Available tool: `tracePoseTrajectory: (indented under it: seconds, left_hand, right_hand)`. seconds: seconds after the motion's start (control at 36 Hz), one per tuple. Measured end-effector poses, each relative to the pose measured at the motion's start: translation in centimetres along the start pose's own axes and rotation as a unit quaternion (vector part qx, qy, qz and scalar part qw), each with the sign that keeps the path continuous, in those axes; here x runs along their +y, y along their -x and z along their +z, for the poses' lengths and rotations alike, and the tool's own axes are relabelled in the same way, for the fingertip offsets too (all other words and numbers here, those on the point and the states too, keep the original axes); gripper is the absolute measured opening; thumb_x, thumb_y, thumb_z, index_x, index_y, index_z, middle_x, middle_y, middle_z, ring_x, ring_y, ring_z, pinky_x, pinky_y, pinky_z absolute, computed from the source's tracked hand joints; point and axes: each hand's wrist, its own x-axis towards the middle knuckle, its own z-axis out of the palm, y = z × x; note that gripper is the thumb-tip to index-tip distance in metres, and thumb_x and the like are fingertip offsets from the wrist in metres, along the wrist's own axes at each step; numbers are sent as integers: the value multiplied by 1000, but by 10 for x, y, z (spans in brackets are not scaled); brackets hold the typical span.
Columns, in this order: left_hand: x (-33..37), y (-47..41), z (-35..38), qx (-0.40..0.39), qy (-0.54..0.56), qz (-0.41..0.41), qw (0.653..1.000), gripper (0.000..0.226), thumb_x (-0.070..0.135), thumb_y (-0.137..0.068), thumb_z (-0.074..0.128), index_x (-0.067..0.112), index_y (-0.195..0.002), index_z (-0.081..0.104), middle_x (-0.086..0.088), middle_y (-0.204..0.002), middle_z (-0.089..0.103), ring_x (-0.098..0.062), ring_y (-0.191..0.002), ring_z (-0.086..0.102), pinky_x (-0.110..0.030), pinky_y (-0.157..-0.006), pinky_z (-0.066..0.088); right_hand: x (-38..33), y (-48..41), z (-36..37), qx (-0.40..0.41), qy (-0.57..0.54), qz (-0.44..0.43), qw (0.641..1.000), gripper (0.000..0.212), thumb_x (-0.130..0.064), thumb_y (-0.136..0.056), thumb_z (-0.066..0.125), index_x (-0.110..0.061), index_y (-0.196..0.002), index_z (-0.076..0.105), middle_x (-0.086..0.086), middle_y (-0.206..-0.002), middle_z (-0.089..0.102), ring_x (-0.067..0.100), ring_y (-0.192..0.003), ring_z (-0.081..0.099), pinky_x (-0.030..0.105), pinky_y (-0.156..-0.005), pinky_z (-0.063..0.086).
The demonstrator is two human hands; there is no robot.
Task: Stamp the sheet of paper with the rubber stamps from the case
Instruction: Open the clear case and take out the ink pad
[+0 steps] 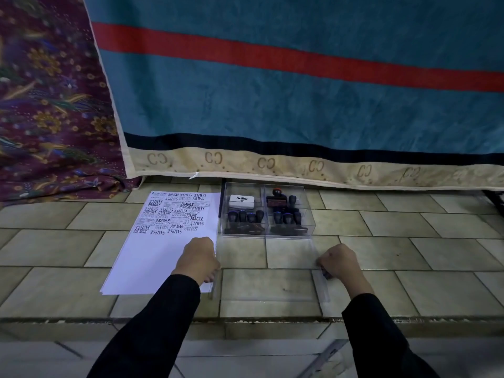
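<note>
A clear plastic case (309,222) stands on the tiled floor and holds several black-handled rubber stamps (246,216) and a white Artline ink pad (241,201). Its transparent lid (268,285) lies open and flat, towards me. My left hand (198,260) grips the lid's left edge with curled fingers. My right hand (339,261) grips the lid's right edge the same way. Left of the case lies a white sheet of paper (152,263) on a thin stack. Its far half is covered with black stamp marks, and its near half is blank.
A teal cloth with a red stripe (300,99) hangs behind the case, and a purple floral fabric (51,105) hangs at the left. The tiled floor (409,255) ends in a step edge (272,320) close to me.
</note>
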Motion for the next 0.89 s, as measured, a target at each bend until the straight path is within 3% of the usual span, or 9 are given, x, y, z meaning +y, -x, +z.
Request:
tracePoseTrajectory:
  seconds: [0.14, 0.22, 0.31, 0.39, 0.47, 0.58, 0.67, 0.89]
  left_hand:
    - [1, -2, -3, 8, -13, 1, 1000, 12, 3, -74, 65, 3, -66, 57, -9, -51, 62, -18, -42, 65, -28, -50, 57]
    - [-4, -8, -12, 37, 8, 12, 999, 30, 24, -80, 68, 10, -60, 51, -5, -51, 61, -20, -50, 67, -27, -52, 53]
    - [-17, -20, -21, 151, -4, 54, 987, 25, 42, -87, 61, 20, -75, 59, 2, -70, 68, -18, -65, 63, -28, -61, 48]
    - [-31, -35, -17, 236, -8, 123, 964, 16, 29, -92, 57, 19, -102, 63, -2, -103, 66, -24, -94, 59, -35, -75, 48]
    - [-43, -50, -5, 248, -74, 147, 955, 29, 24, -92, 57, 13, -118, 59, -9, -121, 59, -31, -112, 50, -43, -92, 41]
    - [-53, -61, 9, 236, -117, 145, 954, 35, 28, -94, 53, 14, -126, 54, -9, -139, 48, -29, -135, 37, -49, -113, 22]
    - [-57, -65, 16, 235, -110, 145, 955, 36, 30, -96, 49, 17, -129, 52, -7, -148, 41, -25, -142, 28, -49, -117, 11]
    - [-59, -66, 20, 259, -91, 155, 949, 33, 30, -94, 49, 20, -125, 53, -3, -146, 45, -22, -138, 33, -46, -118, 11]
  right_hand:
    - [0, -2, -1, 7, 34, -4, 999, 18, -12, -72, 66, -2, -57, 65, 5, -45, 56, 18, -42, 54, 19, -45, 46]
    - [-3, -3, -2, 59, 55, -44, 996, 34, -26, -76, 68, -10, -52, 51, 2, -50, 49, 16, -47, 47, 19, -43, 32]
    - [-19, -5, -3, 120, -19, -135, 983, 32, -22, -80, 65, -15, -53, 50, 4, -56, 55, 20, -54, 51, 23, -48, 37]
    - [-55, -8, 2, 140, -36, -234, 961, 23, -13, -83, 61, -15, -60, 57, 5, -65, 61, 20, -61, 54, 23, -56, 38]
    - [-99, -15, 16, 108, -5, -313, 944, 14, -10, -88, 56, -15, -80, 66, 4, -83, 65, 14, -69, 55, 21, -66, 40]
    - [-148, -26, 39, 39, 72, -346, 935, 21, -10, -93, 47, -6, -105, 64, 15, -110, 62, 29, -97, 60, 36, -85, 50]
    - [-171, -32, 51, 9, 106, -359, 927, 25, -9, -94, 43, 2, -111, 58, 21, -117, 56, 35, -107, 55, 40, -92, 48]
    - [-195, -52, 75, -43, 159, -334, 928, 33, -11, -100, 31, 6, -118, 53, 23, -127, 51, 37, -116, 49, 43, -96, 45]
